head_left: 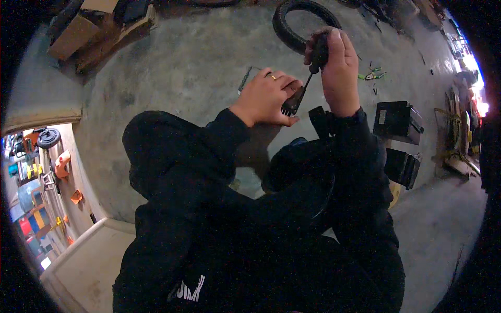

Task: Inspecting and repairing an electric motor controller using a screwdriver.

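My left hand [261,99] is wrapped round a small dark block [296,101] with a row of teeth or fins along its lower edge, and steadies it low over the floor. Its exact kind I cannot make out. In my right hand [340,78] is a screwdriver [315,67] with a black handle, its thin shaft slanting down and left to the block. Whether the tip sits in a screw is too small to tell. Just beyond my left hand, a thin coiled wire or spring [244,79] lies on the floor.
A black tyre [282,27] lies ahead on the concrete floor [193,62]. Green-handled pliers [372,76] and small loose pieces are to the right. Nearer stand two black box-shaped batteries [396,121]. Cardboard boxes [74,39] fill the far left, and a pale low ledge [94,245] is at near left.
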